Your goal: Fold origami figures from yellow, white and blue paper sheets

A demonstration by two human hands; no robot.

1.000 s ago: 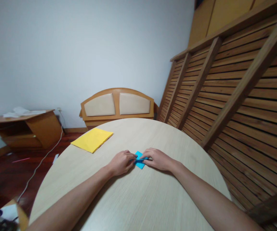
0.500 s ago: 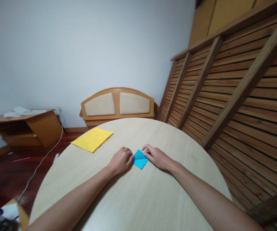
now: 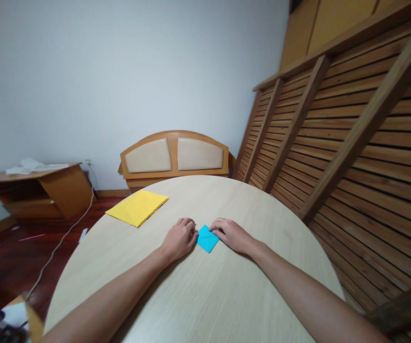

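Observation:
Between my hands a small folded sheet of blue paper (image 3: 207,240) lies on the round table (image 3: 223,295), one corner toward me and a crease across it. My left hand (image 3: 182,238) has its fingers curled together at the paper's left corner, gripping it there; the fingertips are partly hidden. On the other side, my right hand (image 3: 230,233) is closed with thumb and fingers on the paper's upper right edge. A stack of yellow paper (image 3: 137,208) rests farther off to the left.
A wooden headboard (image 3: 175,155) stands behind the table against the wall. To the right leans a large slatted wooden frame (image 3: 315,143), close to the table edge. At the left are a low desk (image 3: 48,190) with papers and a white cable (image 3: 53,250) on the floor.
My right hand's fingers have come down and slightly left onto the blue paper, and its top corner now lies flatter. The left hand stays nearly in place.

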